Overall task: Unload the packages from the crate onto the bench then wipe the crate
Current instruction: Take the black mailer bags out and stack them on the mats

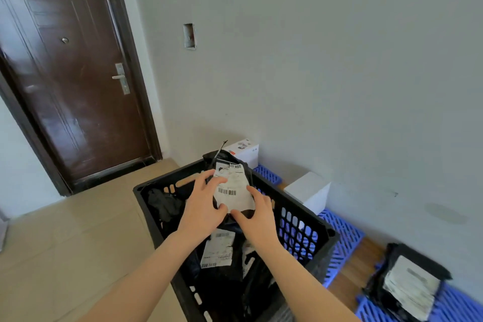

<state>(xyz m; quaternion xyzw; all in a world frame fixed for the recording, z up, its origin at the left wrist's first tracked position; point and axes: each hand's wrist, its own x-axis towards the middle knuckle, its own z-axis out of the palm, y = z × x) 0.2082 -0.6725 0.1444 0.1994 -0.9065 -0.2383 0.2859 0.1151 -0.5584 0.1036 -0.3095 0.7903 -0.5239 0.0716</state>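
Both hands over black crate (153,217), left hand (201,206) and right hand (257,214) fingers curled round black labelled package (232,188), held just above crate, more black packages (218,248) inside, another bagged package (407,285) on blue slatted platform (342,238) by wall.

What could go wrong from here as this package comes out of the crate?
The left hand and right hand hold the package at its label, above the crate; the soft bag might slip and drop back in. The bench beside the crate carries a white box and a black bag, so a hasty set-down might knock them. A labelled parcel lies in the crate, so wiping now would be premature.
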